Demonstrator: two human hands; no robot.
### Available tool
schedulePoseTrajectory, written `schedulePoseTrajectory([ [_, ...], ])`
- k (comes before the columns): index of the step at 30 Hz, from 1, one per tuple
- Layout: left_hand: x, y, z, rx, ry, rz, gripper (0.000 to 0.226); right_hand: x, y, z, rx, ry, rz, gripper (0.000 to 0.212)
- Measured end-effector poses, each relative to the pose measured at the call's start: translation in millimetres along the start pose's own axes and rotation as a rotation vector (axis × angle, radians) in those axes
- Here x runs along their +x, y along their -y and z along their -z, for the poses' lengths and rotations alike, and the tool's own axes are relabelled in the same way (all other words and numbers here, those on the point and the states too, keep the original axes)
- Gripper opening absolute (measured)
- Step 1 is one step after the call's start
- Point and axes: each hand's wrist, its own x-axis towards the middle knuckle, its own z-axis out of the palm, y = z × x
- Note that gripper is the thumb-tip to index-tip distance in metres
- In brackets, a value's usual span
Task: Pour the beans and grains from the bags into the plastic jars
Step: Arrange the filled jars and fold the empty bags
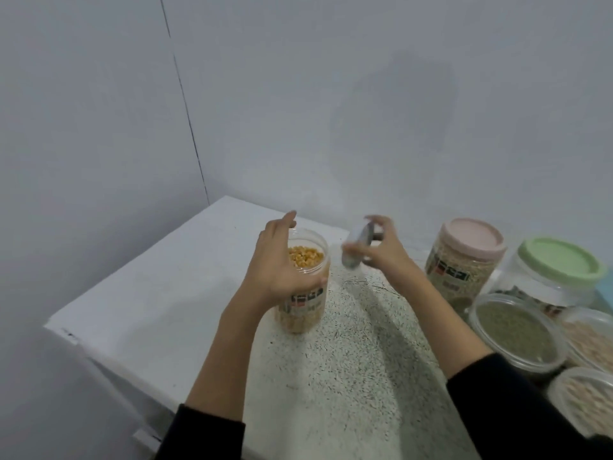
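The open jar (303, 280), full of yellow beans, stands at the frame centre on the counter (348, 343). It is gripped at its upper wall by the left hand (282, 263). A grey lid (356, 247), blurred, is pinched by the right hand (381, 250). The jar is judged heavy, stiff and smooth; it is best held around the middle.

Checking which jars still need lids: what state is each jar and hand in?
Corn jar: open, nearly full, upright.
Pink-lid jar: closed, full.
Green-lid jar: closed.
Green-grain jar: open, full.
Left hand: holds the corn jar.
Right hand: grips a blurred lid.
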Motion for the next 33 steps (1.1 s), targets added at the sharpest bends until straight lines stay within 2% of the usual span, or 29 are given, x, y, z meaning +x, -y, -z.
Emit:
schedulePoseTrajectory([
  [2,1.4,12.3,4.1,-0.187,0.051,-0.021,0.124,-4.0,14.7,-6.1,0.537,0.003,0.033,0.085],
  [4,1.2,25.6,4.7,-0.371,0.066,-0.022,0.127,-5.7,20.0,-21.2,0.692,0.118,0.075,0.099],
  [6,-1.0,34.5,-2.7,-0.528,0.053,0.002,0.121,-8.3,17.1,-38.4,0.645,0.223,0.129,0.098],
  [9,-2.9,43.1,-12.0,-0.673,0.047,0.010,0.113,-9.3,10.0,-57.8,0.553,0.301,0.200,0.077],
  [13,0.8,47.2,-6.2,-0.730,0.164,0.021,0.114,-8.2,4.5,-59.0,0.274,0.343,0.283,0.064],
  [17,-0.7,53.6,-11.7,-0.766,0.127,0.057,0.118,-3.7,1.8,-56.5,0.275,0.407,0.308,0.041],
  [20,3.2,58.4,-11.0,-0.755,0.149,0.053,0.114,-0.2,2.5,-53.7,0.326,0.462,0.297,0.037],
  [23,13.9,56.8,-4.3,-0.715,0.286,-0.043,0.102,5.0,7.3,-44.8,0.296,0.546,0.290,0.033],
  [26,22.4,53.4,-0.5,-0.693,0.404,-0.088,0.093,11.6,19.1,-33.6,0.126,0.610,0.282,0.034],
  [29,23.8,56.4,-0.6,-0.711,0.418,-0.065,0.101,16.7,38.5,-26.3,-0.144,0.674,0.291,0.042],
  [33,23.5,54.3,1.4,-0.715,0.476,-0.075,0.087,22.2,60.2,-28.2,-0.337,0.755,0.284,0.038],
])
